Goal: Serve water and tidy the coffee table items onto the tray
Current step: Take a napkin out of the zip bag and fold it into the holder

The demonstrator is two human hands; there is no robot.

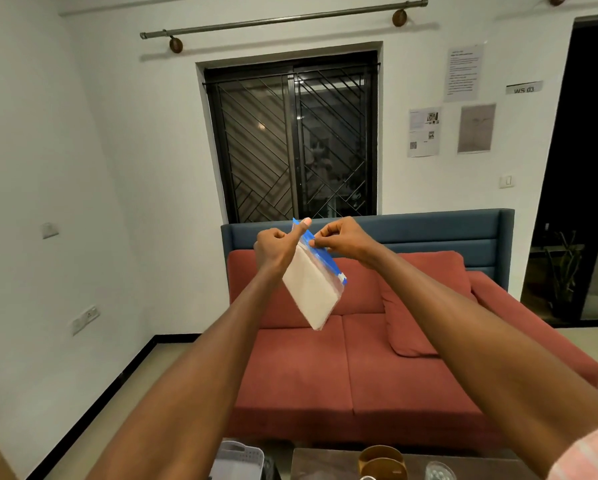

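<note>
I hold a clear zip bag with a blue seal strip and a white stack inside, raised in front of me at arm's length. My left hand grips its upper left corner, thumb up along the blue strip. My right hand pinches the blue strip a little further along. The bag hangs tilted, its lower end pointing down to the right. At the bottom edge, the dark coffee table carries a brass holder and a clear glass, both cut off by the frame.
A red sofa with a blue back stands behind the table, under a barred window. A white perforated basket sits left of the table. A dark doorway opens at the right.
</note>
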